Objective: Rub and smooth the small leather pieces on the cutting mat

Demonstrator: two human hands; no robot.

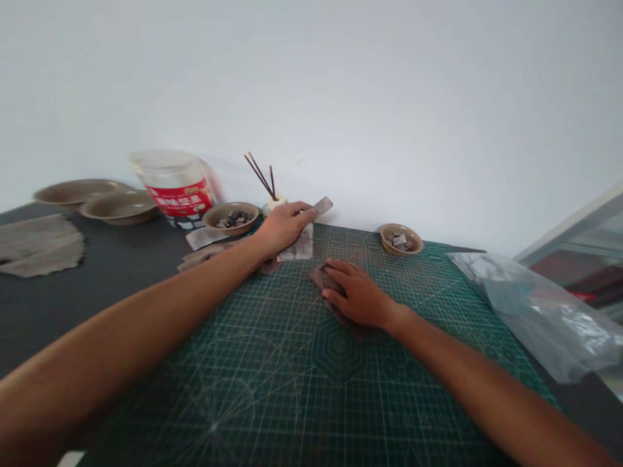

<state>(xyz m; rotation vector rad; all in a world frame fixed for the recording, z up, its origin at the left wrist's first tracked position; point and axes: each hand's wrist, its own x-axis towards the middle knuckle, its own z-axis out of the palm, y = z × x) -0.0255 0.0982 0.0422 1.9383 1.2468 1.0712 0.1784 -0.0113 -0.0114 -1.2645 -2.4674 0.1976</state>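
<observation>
White wall [341, 97] was seen behind the green mat [263, 389] on the table [29, 318].
Near the mat's far edge, a small greyish piece [324, 205] was pinched by the left hand [285, 227]; on the mat, a dark lump [333, 281] was held under the half-curled right hand [359, 296].

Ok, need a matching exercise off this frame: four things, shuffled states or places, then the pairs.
1. left hand
2. right hand
3. plastic bag
4. tub

A. at the right edge of the green mat
B. on a grey-brown cloth
C. has a red label
D. holding a small flat piece

Pairs: 1-D, 2-B, 3-A, 4-C
</observation>
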